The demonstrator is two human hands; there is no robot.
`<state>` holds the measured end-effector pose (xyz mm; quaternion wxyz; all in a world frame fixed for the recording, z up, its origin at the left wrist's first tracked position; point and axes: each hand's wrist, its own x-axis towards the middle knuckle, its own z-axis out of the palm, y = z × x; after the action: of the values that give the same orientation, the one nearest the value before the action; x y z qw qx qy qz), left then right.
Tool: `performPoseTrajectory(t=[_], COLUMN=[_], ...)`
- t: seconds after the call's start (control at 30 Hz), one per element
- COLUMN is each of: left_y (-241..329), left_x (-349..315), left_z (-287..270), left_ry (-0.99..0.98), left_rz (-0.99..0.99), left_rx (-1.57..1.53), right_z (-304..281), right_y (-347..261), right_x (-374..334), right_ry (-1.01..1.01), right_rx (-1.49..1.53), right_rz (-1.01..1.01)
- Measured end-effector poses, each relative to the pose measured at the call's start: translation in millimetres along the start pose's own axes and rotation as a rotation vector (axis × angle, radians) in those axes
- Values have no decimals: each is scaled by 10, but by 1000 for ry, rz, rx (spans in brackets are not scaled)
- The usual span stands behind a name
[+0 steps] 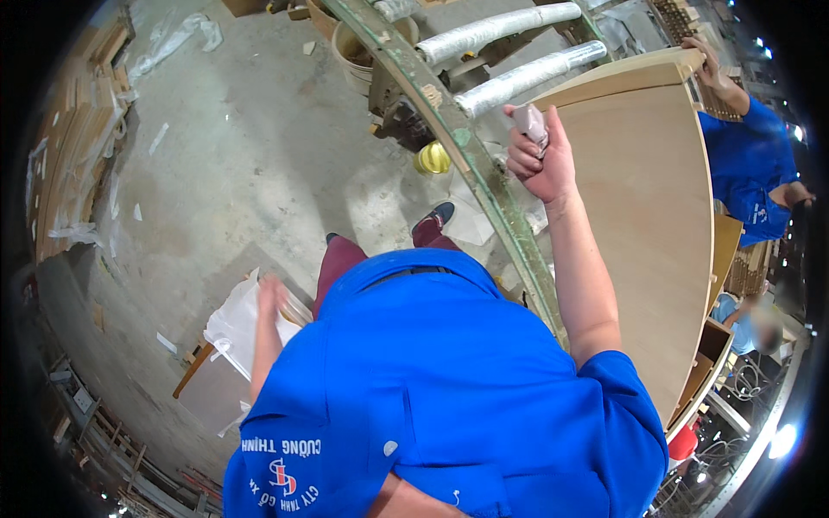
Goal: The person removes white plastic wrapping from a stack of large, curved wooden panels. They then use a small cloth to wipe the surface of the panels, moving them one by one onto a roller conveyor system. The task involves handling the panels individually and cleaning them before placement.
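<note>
My right hand [544, 168] is raised at the edge of a conveyor, closed around a small folded, pale grey piece [531, 128]; whether it is cloth or abrasive paper cannot be made out. Beside that hand, a large light-brown wooden panel [639, 198] with a curved edge stands along the right. My left hand [273, 295] hangs low at my left side, smeared by motion, its fingers unclear. Close to it are a crumpled white sheet [233, 315] and a flat grey board [211, 388] on the floor; contact cannot be told.
A green rail [466, 151] and wrapped rollers [531, 78] run past my right side. On the floor stand a bucket [352, 56] and a yellow tin [432, 158]. Stacked wood [82, 147] lies far left. A co-worker in blue [747, 164] touches the panel's far end.
</note>
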<state>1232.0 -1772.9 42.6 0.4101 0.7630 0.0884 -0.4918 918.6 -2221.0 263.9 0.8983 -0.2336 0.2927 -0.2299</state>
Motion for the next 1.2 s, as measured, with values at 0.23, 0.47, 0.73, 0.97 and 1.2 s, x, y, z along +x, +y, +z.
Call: performPoseTrajectory(t=[0.23, 0.47, 0.73, 0.97, 1.2], left_y=[-244, 853, 838, 202, 1275], left_x=[-20, 1294, 1093, -83, 688], left_z=[604, 360, 148, 31, 51], left_ry=[-482, -209, -104, -530, -244], left_rz=[131, 222, 181, -11, 198], left_rx=[718, 511, 109, 1068, 996], right_z=[-1, -175, -80, 105, -27], right_y=[-66, 224, 59, 107, 282], right_x=[20, -7, 327, 648, 631], right_ry=[51, 116, 150, -37, -138], right_rx=[-53, 68, 25, 77, 326], right_rz=[78, -3, 42, 107, -49])
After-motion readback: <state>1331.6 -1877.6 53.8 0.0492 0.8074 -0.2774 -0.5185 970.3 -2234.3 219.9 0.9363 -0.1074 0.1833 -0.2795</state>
